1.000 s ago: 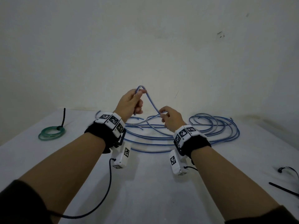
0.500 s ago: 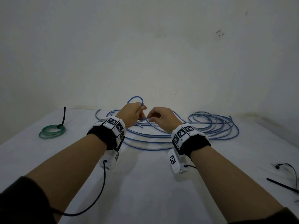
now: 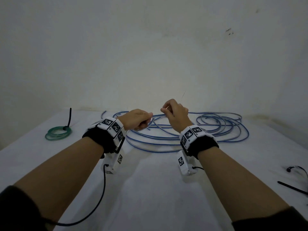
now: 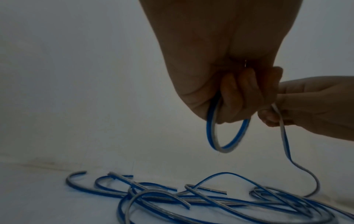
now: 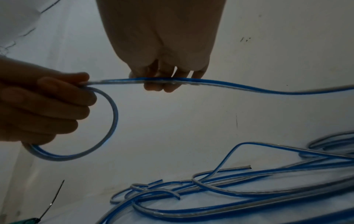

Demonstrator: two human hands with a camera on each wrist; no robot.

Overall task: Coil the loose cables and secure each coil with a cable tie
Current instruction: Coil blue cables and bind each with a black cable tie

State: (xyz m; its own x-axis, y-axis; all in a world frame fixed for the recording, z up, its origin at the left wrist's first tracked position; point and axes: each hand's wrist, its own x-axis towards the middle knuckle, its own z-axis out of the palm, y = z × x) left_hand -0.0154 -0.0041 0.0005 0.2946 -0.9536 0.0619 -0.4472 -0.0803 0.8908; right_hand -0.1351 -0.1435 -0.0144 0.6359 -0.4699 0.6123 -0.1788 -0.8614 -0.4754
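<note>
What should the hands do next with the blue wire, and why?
Probably the right hand should feed more of the blue cable round to the left hand for a second loop. The left hand grips only one small loop, and most of the cable lies loose on the table.

glossy blue-and-clear plastic cable (image 3: 175, 140), matt white table (image 3: 150, 189), translucent green coil (image 3: 58, 132)
</note>
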